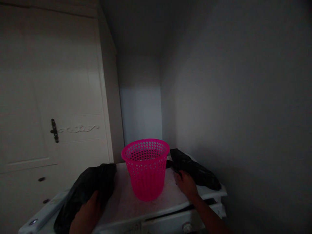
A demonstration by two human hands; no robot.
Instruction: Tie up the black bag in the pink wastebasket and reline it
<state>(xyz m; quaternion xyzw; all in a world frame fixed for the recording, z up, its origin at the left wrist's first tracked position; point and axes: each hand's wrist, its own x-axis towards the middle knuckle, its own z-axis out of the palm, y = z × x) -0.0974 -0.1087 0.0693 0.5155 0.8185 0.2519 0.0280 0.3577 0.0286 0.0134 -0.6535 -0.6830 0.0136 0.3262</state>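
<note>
A bright pink basket (147, 182), its sides pierced with holes, stands upright on the white top of a dresser (119, 208), near the middle of the view. Faint darker marks show on the dresser's pale surface, and below its front edge is a drawer (170, 222) with a round knob (187, 227). The left hand (86, 213) is closed on the left black bag (85, 185), its fingers sunk partly out of sight in the crumpled plastic. The right black bag (198, 170) lies along the right side of the top, near the wall (231, 97). The right hand (186, 183) is at its near edge, fingers bent against the dark plastic; how firmly they are closed cannot be told. At the lower left is a long pale object (46, 211) with a round spot near its end. The room is dim, its grey walls meeting in a corner behind the dresser. A tall white wardrobe (73, 81) fills the left side, with a dark handle (54, 131), a raised scroll ornament (79, 129) beside it, and dark knobs (41, 179) lower down.
</note>
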